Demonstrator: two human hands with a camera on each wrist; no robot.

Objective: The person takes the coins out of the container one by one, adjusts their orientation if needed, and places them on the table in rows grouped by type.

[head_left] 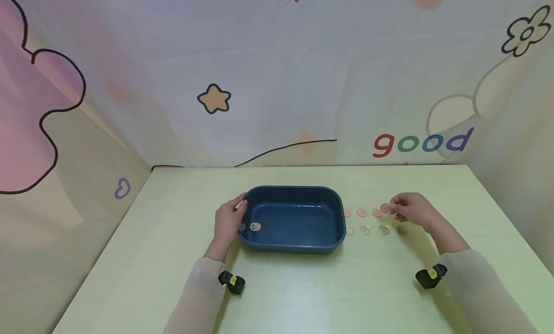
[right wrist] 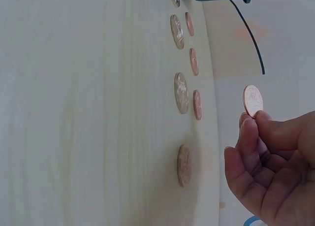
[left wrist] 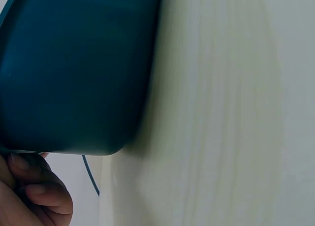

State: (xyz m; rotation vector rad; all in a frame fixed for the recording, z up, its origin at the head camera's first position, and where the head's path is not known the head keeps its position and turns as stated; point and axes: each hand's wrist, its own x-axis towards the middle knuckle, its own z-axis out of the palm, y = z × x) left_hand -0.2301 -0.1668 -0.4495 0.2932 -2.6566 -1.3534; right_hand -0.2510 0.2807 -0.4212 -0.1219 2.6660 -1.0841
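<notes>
A dark blue rectangular basin [head_left: 292, 247] stands on the table. My left hand [head_left: 228, 223] grips its left end by the rim; in the left wrist view the fingers [left wrist: 49, 197] are curled at the basin's edge. Inside, near that end, lie two silvery coins [head_left: 255, 226]. My right hand [head_left: 411, 209] pinches a copper coin [right wrist: 253, 100] between thumb and fingertips, raised above the table. Below it, two rows of coins run right from the basin: copper ones [head_left: 361, 212] behind, and larger pale ones [head_left: 365, 230] in front, the last pale coin [right wrist: 184, 165] under the hand's shadow.
The light green table [head_left: 294, 290] meets a printed fabric backdrop [head_left: 268, 83] at its far edge. Fabric also rises along both sides. A small black device [head_left: 233, 282] sits at the left wrist, another [head_left: 431, 276] at the right.
</notes>
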